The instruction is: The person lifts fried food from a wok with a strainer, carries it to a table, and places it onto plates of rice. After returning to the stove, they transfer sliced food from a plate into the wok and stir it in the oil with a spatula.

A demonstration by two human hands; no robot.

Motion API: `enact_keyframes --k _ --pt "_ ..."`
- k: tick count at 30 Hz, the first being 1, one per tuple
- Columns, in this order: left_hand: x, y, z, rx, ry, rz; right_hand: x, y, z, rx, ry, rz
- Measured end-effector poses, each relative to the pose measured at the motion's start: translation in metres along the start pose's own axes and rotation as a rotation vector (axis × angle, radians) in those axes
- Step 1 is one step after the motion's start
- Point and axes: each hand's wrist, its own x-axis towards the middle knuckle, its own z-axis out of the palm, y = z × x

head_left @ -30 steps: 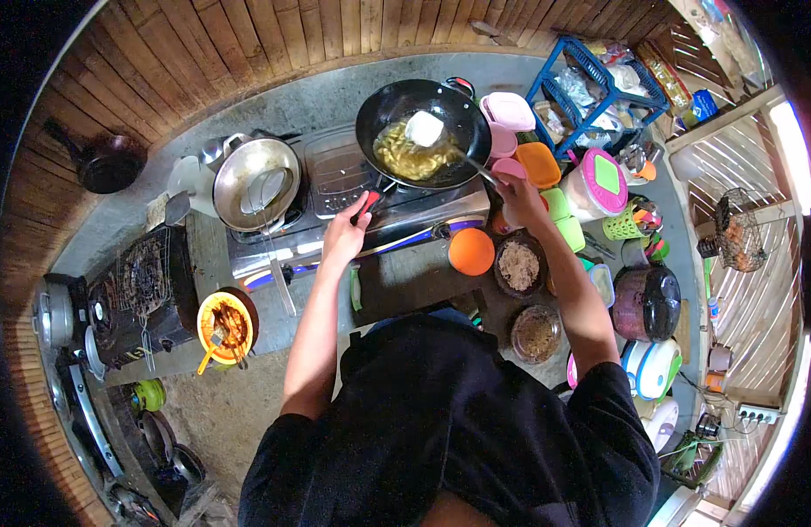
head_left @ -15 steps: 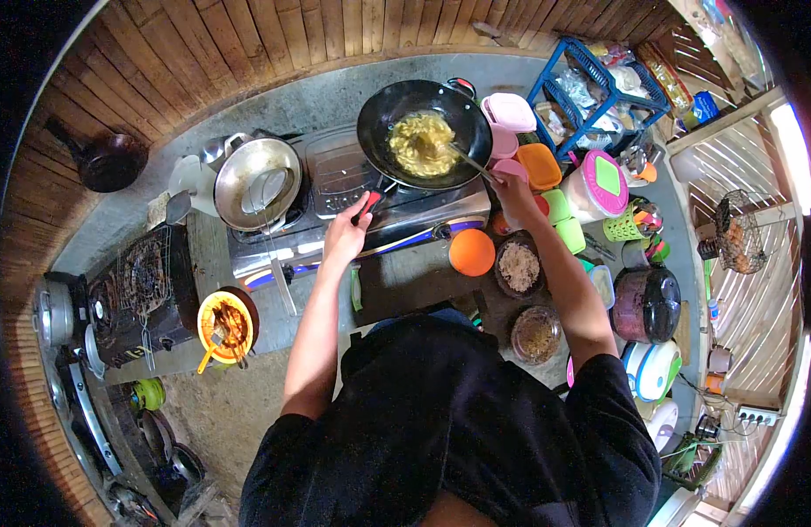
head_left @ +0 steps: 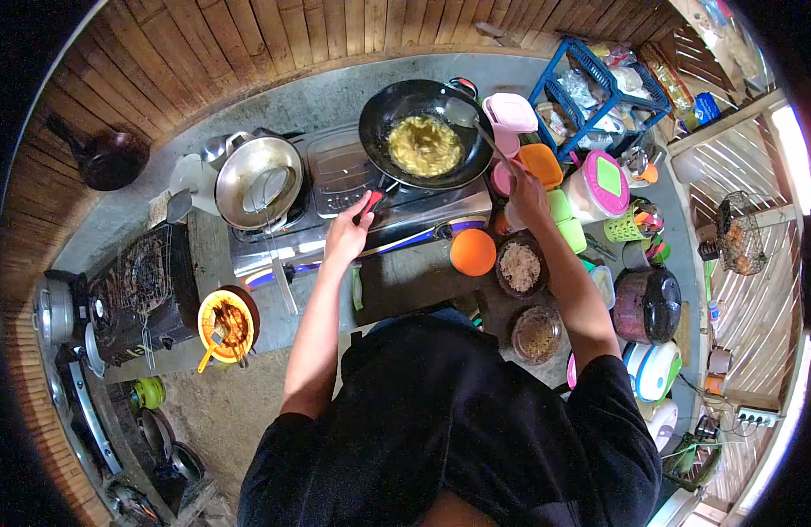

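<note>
A black wok (head_left: pixel 381 123) sits on the right side of the gas stove (head_left: pixel 339 211), with yellow, egg-like food (head_left: pixel 423 147) pooled in its bottom. My left hand (head_left: pixel 346 235) is closed around the wok's red and black handle (head_left: pixel 372 203). Gripped in my right hand (head_left: pixel 530 198) is a metal spatula (head_left: pixel 486 132). Its blade is raised near the wok's right inner wall, apart from the food. On the stove's left side a steel pan (head_left: pixel 234 193) has a strainer (head_left: pixel 270 186) lying across it.
An orange bowl (head_left: pixel 473 252), a bowl of pale shredded food (head_left: pixel 519 267) and several lidded containers (head_left: pixel 540 165) crowd the right. A yellow bowl with dark sauce (head_left: pixel 214 307) stands left. Behind them is a blue rack (head_left: pixel 559 70). A dark grill (head_left: pixel 142 272) lies far left.
The spatula has lifted out of the food toward the wok's upper right wall. My right hand has shifted slightly right and down; my left hand keeps its hold on the handle.
</note>
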Motion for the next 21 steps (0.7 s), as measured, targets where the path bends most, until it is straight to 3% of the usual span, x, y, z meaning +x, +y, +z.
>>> enact_keyframes --k 7,9,12,15,19,21 --pt "0.002 -0.005 0.002 0.020 0.006 -0.005 0.003 -0.009 0.012 0.122 -0.163 0.033" --pt "0.004 -0.008 0.004 0.012 0.016 0.005 0.005 -0.012 0.019 0.468 -0.257 0.115" --pt "0.005 -0.013 0.006 0.016 0.035 0.040 0.005 -0.018 0.017 0.499 -0.358 0.142" --pt "0.005 -0.012 0.006 0.040 0.026 0.007 0.005 -0.024 0.016 0.570 -0.279 0.070" --pt "0.003 -0.008 0.003 0.001 -0.009 -0.055 0.012 -0.033 -0.003 0.376 -0.230 0.050" --pt "0.004 -0.008 0.003 0.031 -0.008 -0.056 0.019 -0.020 0.007 0.126 -0.046 -0.034"
